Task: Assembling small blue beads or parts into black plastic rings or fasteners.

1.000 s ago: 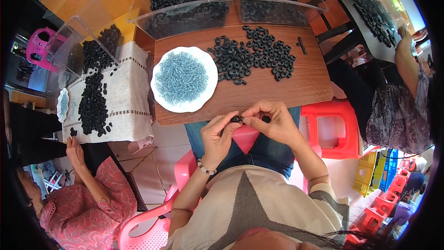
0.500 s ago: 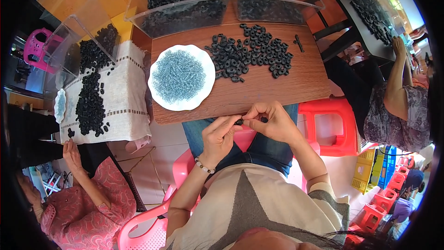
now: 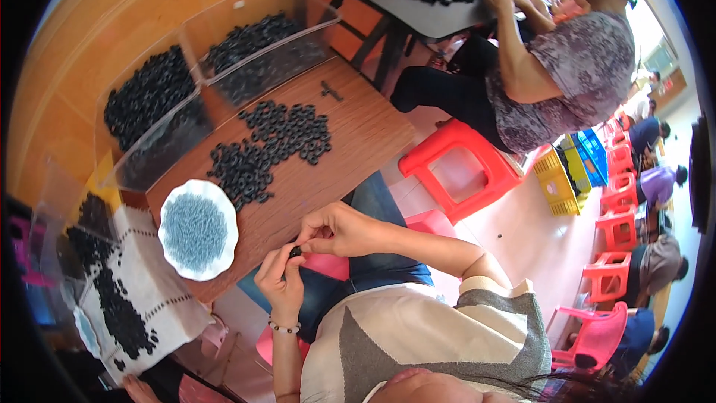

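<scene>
My left hand (image 3: 279, 283), with a beaded bracelet at its wrist, pinches a small black plastic part (image 3: 295, 251) near the table's front edge, above my lap. My right hand (image 3: 337, 228) is closed beside it, fingertips pressed together and meeting the left fingertips; what it pinches is too small or hidden to tell. Left of my hands, a scalloped white dish (image 3: 231, 225) holds many tiny clear bluish pieces (image 3: 195, 231). Beyond them, a loose pile of small black ring-like parts (image 3: 276, 138) lies on the brown wooden table (image 3: 365, 130).
Clear bins (image 3: 168, 130) of black parts stand behind the table. A dark stick-like piece (image 3: 331, 91) lies near its far edge. At left, a cloth-covered table (image 3: 175, 306) bears more parts. A red stool (image 3: 455, 153) and a seated person (image 3: 559, 67) are at right.
The view has swung to the right, so the table now sits tilted toward the left and more of the room shows. My hands stay together at the black part.
</scene>
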`<action>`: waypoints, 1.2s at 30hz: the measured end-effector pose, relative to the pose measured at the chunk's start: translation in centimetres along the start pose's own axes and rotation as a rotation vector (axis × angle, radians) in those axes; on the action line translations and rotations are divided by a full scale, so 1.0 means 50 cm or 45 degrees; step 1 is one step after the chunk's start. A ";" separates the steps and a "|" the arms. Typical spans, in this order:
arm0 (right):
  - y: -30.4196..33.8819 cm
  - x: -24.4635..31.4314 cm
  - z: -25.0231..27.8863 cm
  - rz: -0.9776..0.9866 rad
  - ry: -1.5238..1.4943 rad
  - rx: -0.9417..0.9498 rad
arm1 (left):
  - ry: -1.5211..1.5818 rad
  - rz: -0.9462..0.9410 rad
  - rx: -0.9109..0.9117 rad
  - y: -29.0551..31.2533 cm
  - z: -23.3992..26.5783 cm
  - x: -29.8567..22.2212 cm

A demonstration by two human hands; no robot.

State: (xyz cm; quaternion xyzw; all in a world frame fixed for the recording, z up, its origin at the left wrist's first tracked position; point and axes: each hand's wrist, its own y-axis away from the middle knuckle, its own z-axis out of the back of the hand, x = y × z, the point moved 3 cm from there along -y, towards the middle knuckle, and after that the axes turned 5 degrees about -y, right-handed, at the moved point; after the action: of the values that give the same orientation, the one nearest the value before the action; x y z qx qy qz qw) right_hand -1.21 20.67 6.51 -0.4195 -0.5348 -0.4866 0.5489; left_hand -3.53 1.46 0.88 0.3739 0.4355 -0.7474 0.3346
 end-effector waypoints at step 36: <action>0.007 0.019 -0.015 -0.101 0.082 -0.026 | -0.129 -0.102 -0.070 -0.001 0.014 -0.037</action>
State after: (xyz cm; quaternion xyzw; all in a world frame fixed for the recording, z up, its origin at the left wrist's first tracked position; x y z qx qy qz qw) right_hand -0.80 19.93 7.43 -0.3876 -0.5281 -0.5267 0.5417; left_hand -2.83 1.14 2.70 0.3086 0.4532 -0.7658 0.3361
